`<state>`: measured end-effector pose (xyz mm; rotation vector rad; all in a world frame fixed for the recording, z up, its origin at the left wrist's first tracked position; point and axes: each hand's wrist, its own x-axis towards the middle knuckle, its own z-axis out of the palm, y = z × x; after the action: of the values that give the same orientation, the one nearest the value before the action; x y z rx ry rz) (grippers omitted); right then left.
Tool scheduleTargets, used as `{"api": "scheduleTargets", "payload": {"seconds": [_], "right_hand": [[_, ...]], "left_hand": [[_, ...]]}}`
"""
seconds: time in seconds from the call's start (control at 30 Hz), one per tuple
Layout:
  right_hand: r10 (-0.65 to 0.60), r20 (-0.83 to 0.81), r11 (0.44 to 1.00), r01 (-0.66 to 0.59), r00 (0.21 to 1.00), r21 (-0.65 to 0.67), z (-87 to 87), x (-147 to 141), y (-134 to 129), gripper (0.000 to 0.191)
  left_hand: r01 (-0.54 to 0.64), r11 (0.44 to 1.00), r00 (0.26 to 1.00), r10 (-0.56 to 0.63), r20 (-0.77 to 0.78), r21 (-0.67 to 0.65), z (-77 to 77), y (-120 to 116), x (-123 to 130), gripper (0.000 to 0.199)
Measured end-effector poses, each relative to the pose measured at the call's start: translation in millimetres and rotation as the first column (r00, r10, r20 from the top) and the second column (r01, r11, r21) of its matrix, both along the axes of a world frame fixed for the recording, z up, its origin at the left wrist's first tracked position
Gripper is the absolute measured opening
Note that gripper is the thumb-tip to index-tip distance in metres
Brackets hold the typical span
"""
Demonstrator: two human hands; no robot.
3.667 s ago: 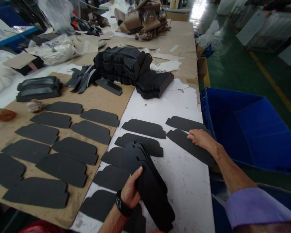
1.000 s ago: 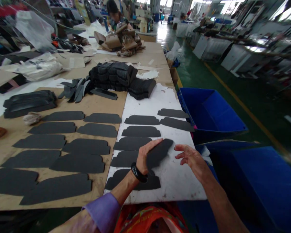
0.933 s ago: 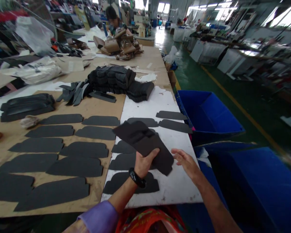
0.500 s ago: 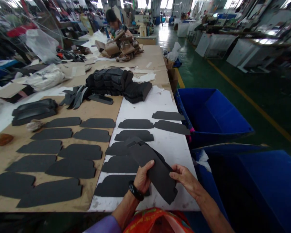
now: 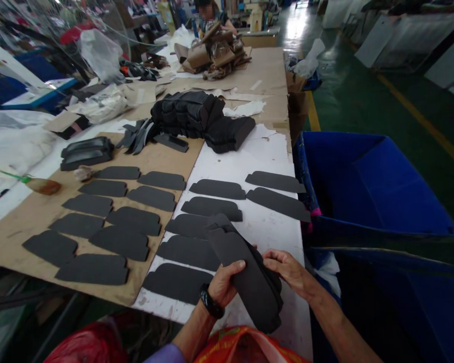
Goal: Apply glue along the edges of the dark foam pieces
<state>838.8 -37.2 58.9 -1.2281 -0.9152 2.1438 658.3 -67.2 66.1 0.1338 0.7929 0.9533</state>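
A small stack of dark grey foam pieces (image 5: 247,277) is tilted above the near edge of the table. My left hand (image 5: 226,285), with a black bracelet at the wrist, is closed around the stack's left side, thumb on top. At the stack's right edge my right hand (image 5: 285,269) pinches one or more pieces with thumb and forefinger; how many I cannot tell. Flat pieces of the same shape lie in columns, some on a white sheet (image 5: 278,156), such as this foam piece (image 5: 183,282), others on brown board (image 5: 151,275), like this one (image 5: 93,268).
Blue bins (image 5: 378,181) stand along the table's right side. Farther back are a thick pile of black pieces (image 5: 189,118), crumpled brown scraps (image 5: 215,50) and a person (image 5: 212,12). A bottle with a green nozzle (image 5: 41,185) lies at the left.
The view has turned and tipped downward, so the table appears shifted. In my hands, the stack's edges have fanned apart a little on the right side.
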Motion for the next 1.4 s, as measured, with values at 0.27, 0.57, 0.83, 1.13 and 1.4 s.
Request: {"api": "scheduleTargets", "payload": {"seconds": [0.27, 0.57, 0.83, 1.13, 1.4], "right_hand": [[0.005, -0.028, 1.000, -0.005, 1.000, 0.005, -1.7, -14, 23, 0.032], [-0.062, 0.129, 0.998, 0.060, 0.990, 0.016, -5.8, 5, 28, 0.033], [-0.247, 0.550, 0.946, 0.075, 0.798, 0.317, -36.7, 72, 44, 0.030], [-0.299, 0.680, 0.915, 0.000, 0.670, 0.403, -51.7, 105, 50, 0.028], [-0.460, 0.758, 0.846, -0.031, 0.463, 0.532, -42.6, 94, 53, 0.030]], "left_hand": [[0.007, 1.000, 1.000, -0.007, -0.030, -0.002, -7.8, 3, -2, 0.034], [-0.060, 0.992, 0.998, 0.055, -0.043, -0.113, -20.9, 7, -7, 0.034], [-0.169, 0.961, 0.978, 0.135, -0.159, -0.218, -25.5, 5, -15, 0.026], [-0.214, 0.948, 0.961, 0.162, -0.224, -0.234, -25.5, 7, -20, 0.023], [-0.207, 0.952, 0.964, 0.159, -0.214, -0.225, -24.6, 7, -16, 0.023]]}}
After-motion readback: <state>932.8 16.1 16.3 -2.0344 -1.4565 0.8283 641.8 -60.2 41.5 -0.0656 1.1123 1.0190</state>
